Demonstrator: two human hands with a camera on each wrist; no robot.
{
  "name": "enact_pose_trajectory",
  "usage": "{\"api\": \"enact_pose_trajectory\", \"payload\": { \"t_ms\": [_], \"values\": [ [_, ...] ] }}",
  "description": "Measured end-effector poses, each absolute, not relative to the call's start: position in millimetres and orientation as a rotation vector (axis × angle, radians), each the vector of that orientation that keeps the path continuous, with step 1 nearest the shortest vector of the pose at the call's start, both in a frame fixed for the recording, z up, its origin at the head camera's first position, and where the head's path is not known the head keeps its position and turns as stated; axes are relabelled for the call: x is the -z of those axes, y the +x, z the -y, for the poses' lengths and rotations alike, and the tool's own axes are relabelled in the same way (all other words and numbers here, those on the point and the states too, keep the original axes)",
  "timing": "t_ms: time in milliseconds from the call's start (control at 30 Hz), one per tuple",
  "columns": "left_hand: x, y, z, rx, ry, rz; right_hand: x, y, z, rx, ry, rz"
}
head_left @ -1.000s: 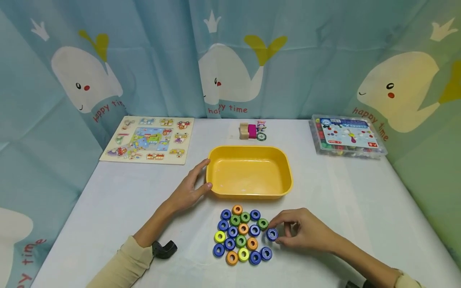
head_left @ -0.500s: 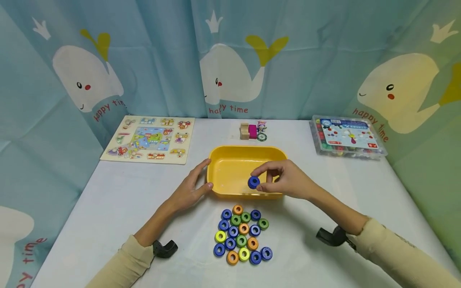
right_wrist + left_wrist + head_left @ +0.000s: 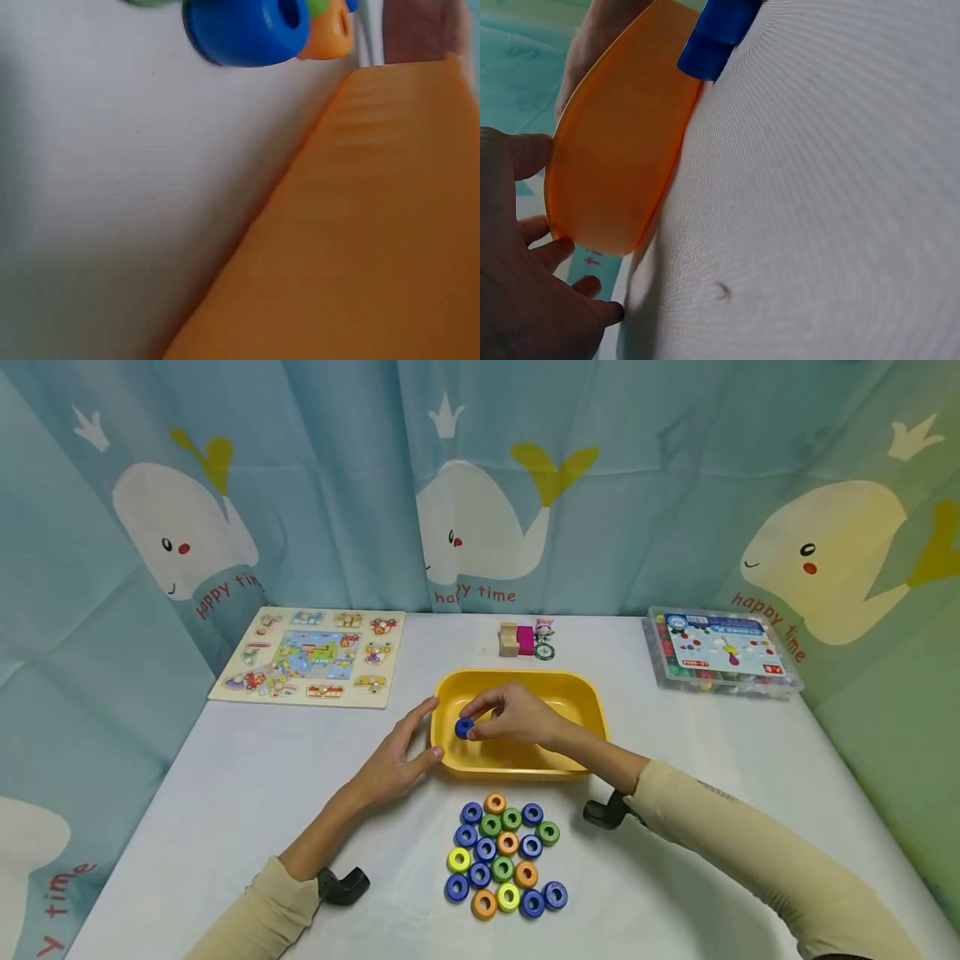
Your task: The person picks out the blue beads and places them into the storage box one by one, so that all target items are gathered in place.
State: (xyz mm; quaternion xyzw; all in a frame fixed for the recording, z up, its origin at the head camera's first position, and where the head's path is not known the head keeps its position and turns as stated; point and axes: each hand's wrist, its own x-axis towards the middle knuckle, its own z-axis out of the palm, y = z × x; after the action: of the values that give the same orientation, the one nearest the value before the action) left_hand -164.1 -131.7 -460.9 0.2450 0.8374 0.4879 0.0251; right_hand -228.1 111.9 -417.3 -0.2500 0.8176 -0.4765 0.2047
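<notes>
A yellow plastic tray stands at mid-table. My right hand is over its left part and pinches a blue ring between thumb and fingers, inside the rim. In the right wrist view the tray's wall hides that hand. My left hand touches the tray's left end with spread, fairly straight fingers. The left wrist view has the left hand with its fingertips at the tray's end wall. Several blue, green, orange and yellow rings lie grouped in front, among them a green ring.
At the back left lies a wooden picture puzzle board. A small toy figure set sits behind the tray. On the right rests a clear plastic box of coloured pieces. A patterned curtain borders the table.
My right hand has carried the blue ring from the right side of the group up over the tray, then left within it. My left hand has stayed at the tray's end.
</notes>
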Motion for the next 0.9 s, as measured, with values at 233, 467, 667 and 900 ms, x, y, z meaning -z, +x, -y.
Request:
{"api": "enact_pose_trajectory", "payload": {
  "t_ms": [233,467,667,900],
  "values": [
    [460.3,-163.3,131.1,-1.528,0.765,-2.577,434.9,-236.4,-97.8,1.255,-0.717,-2.248],
    [459.4,-163.3,131.6,-1.513,0.774,-2.586,443.0,-236.6,-93.6,1.206,-0.735,-2.24],
    [458.0,-163.3,131.5,-1.509,0.797,-2.593,440.6,-236.6,-94.2,1.169,-0.742,-2.284],
    [459.5,-162.0,130.7,-1.519,0.76,-2.582,411.2,-224.3,-115.8,1.198,-0.703,-2.387]
  ]
}}
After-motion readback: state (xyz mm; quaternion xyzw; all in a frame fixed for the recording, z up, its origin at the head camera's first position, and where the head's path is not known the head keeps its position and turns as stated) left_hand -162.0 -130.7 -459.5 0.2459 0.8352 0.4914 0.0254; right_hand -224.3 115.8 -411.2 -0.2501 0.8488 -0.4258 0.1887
